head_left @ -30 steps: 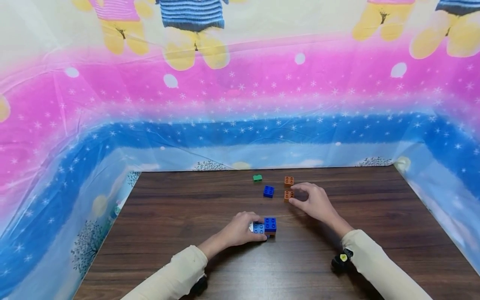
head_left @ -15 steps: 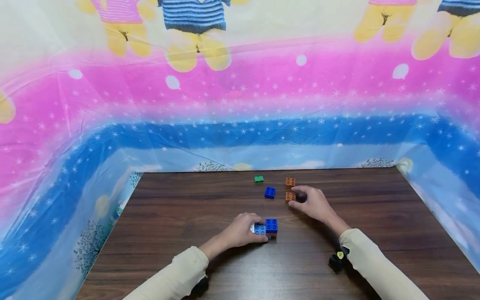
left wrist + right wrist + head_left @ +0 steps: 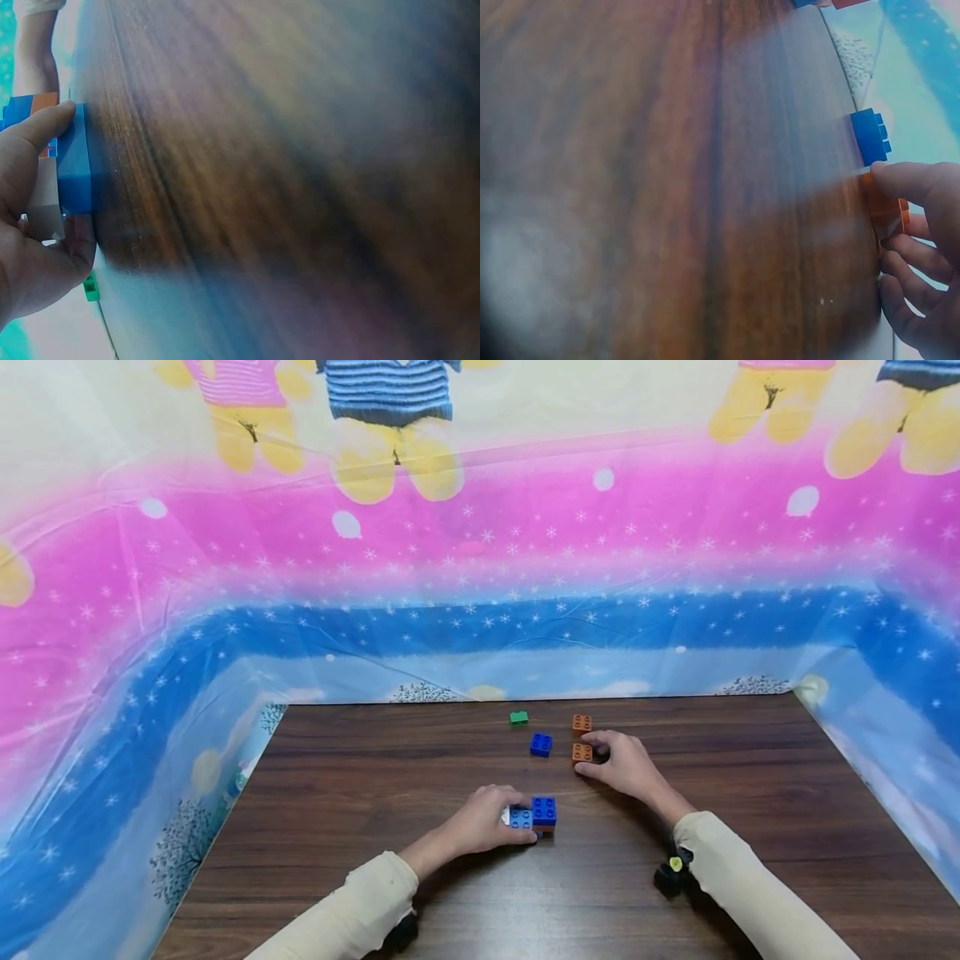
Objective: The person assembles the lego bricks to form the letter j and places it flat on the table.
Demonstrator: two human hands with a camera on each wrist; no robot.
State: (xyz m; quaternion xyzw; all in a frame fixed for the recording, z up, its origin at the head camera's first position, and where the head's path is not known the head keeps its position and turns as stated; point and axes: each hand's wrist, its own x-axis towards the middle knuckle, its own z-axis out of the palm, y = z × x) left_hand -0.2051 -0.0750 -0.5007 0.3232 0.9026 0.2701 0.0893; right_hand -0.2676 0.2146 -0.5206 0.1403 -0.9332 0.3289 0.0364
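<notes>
My left hand (image 3: 480, 820) grips a small build of toy bricks near the table's middle. Its light blue brick (image 3: 521, 819) and a dark blue brick (image 3: 544, 810) over an orange layer show in the head view. The left wrist view also shows a white brick (image 3: 46, 199) beside a long blue brick (image 3: 75, 169), between thumb and fingers. Farther back on the right, my right hand (image 3: 626, 767) pinches an orange brick (image 3: 582, 754), thumb on the near side and fingers on the far side. In the right wrist view the thumb partly covers that brick.
Just behind the pinched brick lies a second orange brick (image 3: 582, 723). A dark blue brick (image 3: 541, 745) sits to its left, and a small green brick (image 3: 519, 718) is close to the far edge. A printed cloth (image 3: 480, 618) hangs behind the brown wooden table (image 3: 337, 777).
The head view has shifted slightly. My right forearm has swung a little left, and the thumb has slid along the orange brick's near side. The left hand keeps its hold in place.
</notes>
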